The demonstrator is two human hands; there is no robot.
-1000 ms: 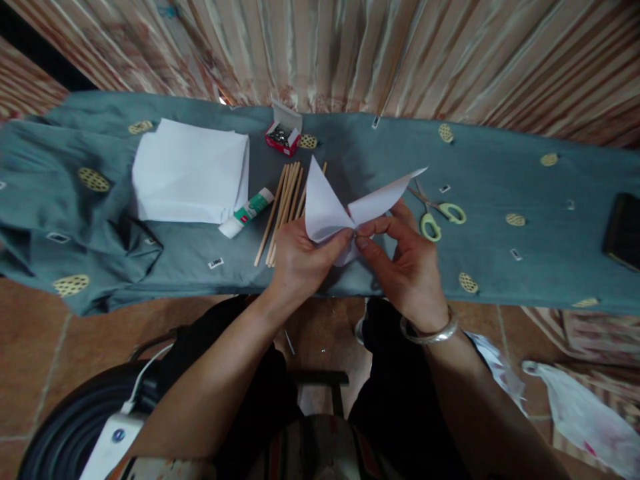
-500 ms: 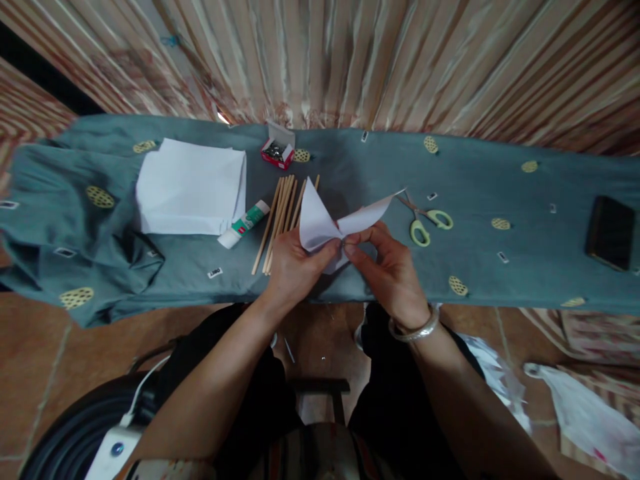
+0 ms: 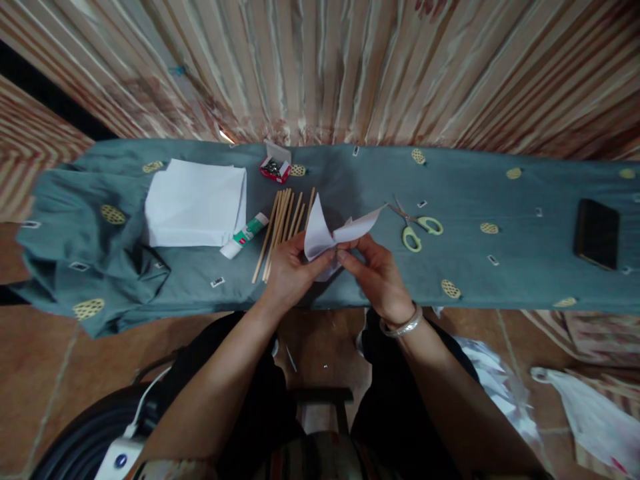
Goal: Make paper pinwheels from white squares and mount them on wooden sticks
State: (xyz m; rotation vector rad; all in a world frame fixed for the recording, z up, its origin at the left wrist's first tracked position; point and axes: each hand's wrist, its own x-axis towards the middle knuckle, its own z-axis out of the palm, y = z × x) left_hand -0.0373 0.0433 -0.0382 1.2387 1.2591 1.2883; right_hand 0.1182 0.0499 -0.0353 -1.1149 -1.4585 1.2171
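Note:
My left hand and my right hand both pinch a folded white paper piece at its middle, above the near edge of a table draped in grey-green cloth. Two pointed flaps of the paper stick up and out to either side. Thumbs and forefingers meet at the fold. A silver bangle circles my right wrist. A bundle of wooden sticks lies just left of the paper.
On the cloth lie a stack of white paper, a glue stick, a small red box of pins, green-handled scissors and a black phone. White plastic bags lie on the tiled floor at right. Striped curtains hang behind.
The view has tilted, so the table and hands sit lower and smaller in the picture. Both hands keep pinching the paper, whose flaps look more folded together.

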